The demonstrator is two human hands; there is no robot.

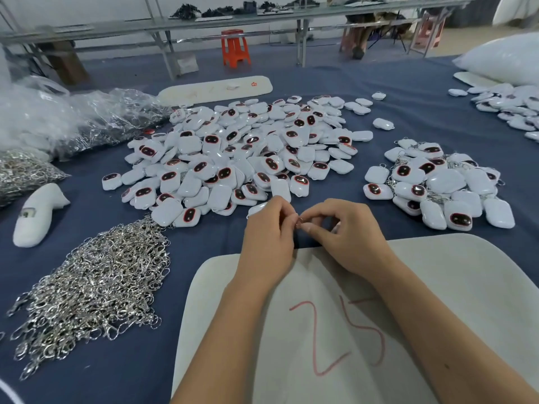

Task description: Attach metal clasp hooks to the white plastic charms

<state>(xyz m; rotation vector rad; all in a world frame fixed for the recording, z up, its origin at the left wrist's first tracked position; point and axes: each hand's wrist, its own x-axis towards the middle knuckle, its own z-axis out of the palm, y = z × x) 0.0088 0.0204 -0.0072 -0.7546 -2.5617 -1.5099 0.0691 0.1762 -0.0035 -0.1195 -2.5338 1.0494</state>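
My left hand and my right hand meet just above the near edge of the blue table. Their fingertips pinch a small metal clasp ring between them. A white charm shows partly behind my left hand's fingers; whether the hand holds it I cannot tell. A big pile of white plastic charms with dark red-rimmed faces lies straight ahead. A smaller pile of charms with clasps on them sits to the right. A heap of silver clasp hooks lies at the left.
A white foam board marked "25" in red lies under my forearms. Clear plastic bags of metal hooks are at the far left, beside a white foam shape. More charms and a white bag lie far right. An orange stool stands beyond.
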